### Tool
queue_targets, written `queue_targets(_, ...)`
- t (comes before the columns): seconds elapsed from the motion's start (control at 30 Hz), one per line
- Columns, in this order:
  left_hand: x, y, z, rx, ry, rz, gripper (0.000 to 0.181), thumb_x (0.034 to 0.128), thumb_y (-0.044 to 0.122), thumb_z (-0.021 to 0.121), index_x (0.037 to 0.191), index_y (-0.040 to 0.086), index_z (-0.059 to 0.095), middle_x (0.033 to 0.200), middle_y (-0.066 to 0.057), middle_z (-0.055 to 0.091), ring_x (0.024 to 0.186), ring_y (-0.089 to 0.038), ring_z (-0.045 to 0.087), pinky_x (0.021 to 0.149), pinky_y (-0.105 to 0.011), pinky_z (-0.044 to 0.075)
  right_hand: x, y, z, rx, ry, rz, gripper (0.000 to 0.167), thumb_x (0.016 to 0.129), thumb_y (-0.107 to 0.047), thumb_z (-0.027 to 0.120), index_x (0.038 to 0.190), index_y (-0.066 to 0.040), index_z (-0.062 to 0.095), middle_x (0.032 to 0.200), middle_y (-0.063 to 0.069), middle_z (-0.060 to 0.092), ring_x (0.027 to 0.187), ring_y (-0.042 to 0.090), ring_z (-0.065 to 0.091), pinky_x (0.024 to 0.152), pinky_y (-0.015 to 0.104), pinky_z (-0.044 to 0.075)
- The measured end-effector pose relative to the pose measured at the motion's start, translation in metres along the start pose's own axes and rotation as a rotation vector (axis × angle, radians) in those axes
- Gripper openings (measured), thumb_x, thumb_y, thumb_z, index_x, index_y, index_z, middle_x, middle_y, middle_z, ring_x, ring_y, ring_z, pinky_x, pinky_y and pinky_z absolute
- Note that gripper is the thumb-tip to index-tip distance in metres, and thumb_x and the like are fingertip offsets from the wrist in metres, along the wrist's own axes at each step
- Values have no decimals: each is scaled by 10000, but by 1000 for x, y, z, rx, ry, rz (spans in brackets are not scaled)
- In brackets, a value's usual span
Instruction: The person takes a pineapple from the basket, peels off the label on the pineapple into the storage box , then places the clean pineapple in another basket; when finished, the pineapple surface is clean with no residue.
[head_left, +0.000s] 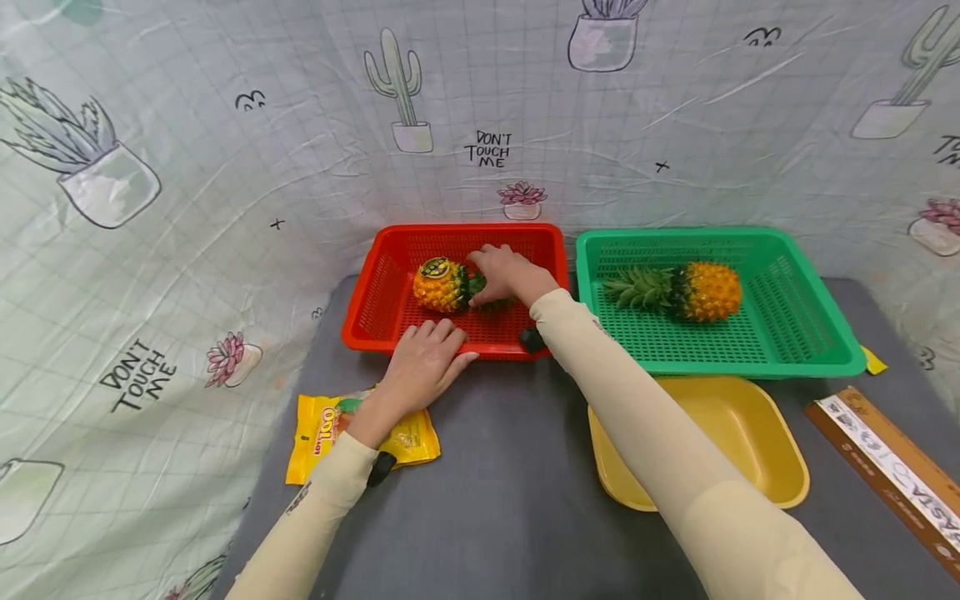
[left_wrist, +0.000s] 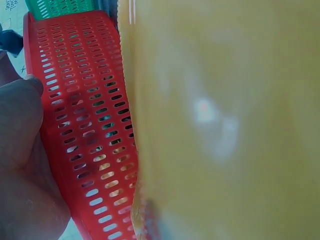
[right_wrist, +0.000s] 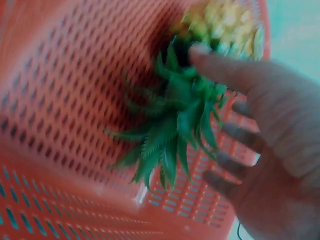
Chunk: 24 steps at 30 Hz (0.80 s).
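Observation:
In the red basket (head_left: 360, 312) lies a pineapple (head_left: 438, 287) with its leafy crown toward the right. My right hand (head_left: 506, 273) reaches over the crown with fingers spread; the right wrist view shows the thumb beside the top of the green crown (right_wrist: 172, 120) and the other fingers apart, not wrapped round it. My left hand (head_left: 423, 367) is at the basket's front rim, its fingers extended over the edge. Beneath the left wrist lies a yellow packet (head_left: 307, 433), which fills much of the left wrist view.
A green basket (head_left: 840, 333) at the right holds another pineapple (head_left: 712, 292). In front of it sits a yellow tub (head_left: 738, 433), partly behind my right forearm. A long brown box (head_left: 892, 467) lies at the far right. Printed cloth (head_left: 300, 167) hangs behind.

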<state>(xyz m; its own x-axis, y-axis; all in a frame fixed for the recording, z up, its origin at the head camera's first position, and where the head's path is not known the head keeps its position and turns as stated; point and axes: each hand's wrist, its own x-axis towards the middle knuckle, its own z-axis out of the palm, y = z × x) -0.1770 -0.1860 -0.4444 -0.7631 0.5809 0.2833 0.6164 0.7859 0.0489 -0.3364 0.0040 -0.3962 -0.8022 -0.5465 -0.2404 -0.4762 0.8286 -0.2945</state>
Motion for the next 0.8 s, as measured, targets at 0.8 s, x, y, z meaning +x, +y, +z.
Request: queue_targets(0.8, 2, 1, -2, 2, 15, -7, 338, 1044, 415, 666, 1189, 109, 666, 1088, -86, 592, 948, -299, 528, 807, -434, 442, 16, -6, 2, 32, -88, -26, 966, 857, -347, 906, 1600, -56, 363, 1531, 159, 480, 1414, 336, 429, 1182, 488, 339)
